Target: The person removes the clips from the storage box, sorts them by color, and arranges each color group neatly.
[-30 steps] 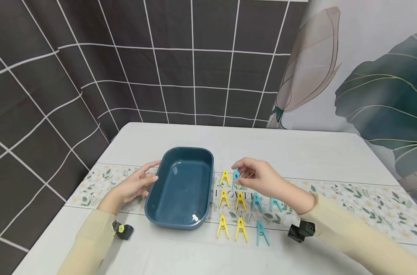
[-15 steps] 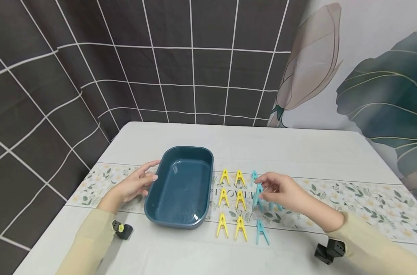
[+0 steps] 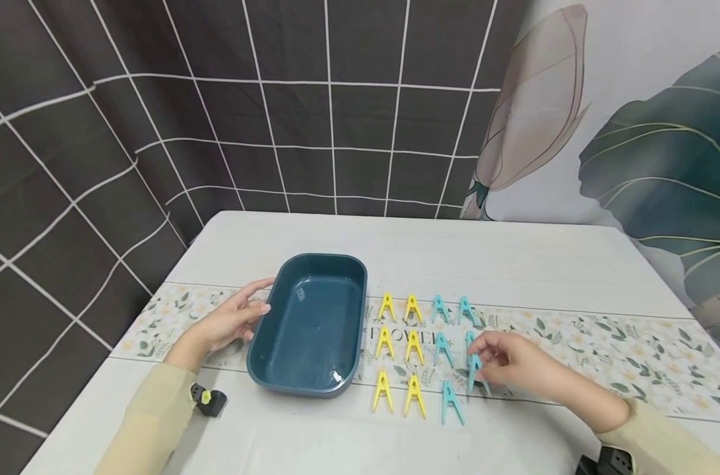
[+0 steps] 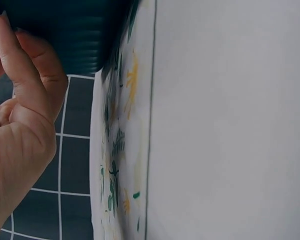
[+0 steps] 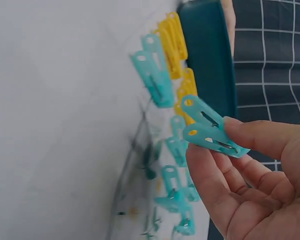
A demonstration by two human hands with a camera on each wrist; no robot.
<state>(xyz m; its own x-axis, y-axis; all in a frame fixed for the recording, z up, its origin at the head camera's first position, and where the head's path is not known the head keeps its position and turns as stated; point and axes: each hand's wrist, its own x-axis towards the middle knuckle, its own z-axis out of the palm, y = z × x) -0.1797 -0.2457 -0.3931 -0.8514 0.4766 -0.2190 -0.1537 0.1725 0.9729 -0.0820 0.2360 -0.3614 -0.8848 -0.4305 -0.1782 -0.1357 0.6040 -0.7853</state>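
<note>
My right hand [image 3: 508, 359] pinches a turquoise clothespin [image 5: 205, 127] between thumb and fingers, at the front right of the rows of clothespins. It looks just above the tabletop. Nearby lie other turquoise clothespins [image 3: 450, 402] and, further left, several yellow clothespins [image 3: 383, 390] in lines. My left hand [image 3: 231, 321] touches the left side of a dark blue rectangular basin [image 3: 305, 389], its fingers loosely extended and the thumb at the rim. In the left wrist view, the basin's ribbed wall [image 4: 85, 40] is beside the fingers; the exact contact is hard to see.
A white tabletop [image 3: 532, 264] with a floral strip [image 3: 609, 349] across it supports everything. Dark cloth with a white grid [image 3: 294, 112] hangs behind and to the left. A leaf-patterned curtain [image 3: 645, 152] hangs at the back right.
My right hand has moved rightward and nearer with the turquoise clothespin, from the back row to the front right, uncovering the back-row clothespins. My left hand and the basin stay put.
</note>
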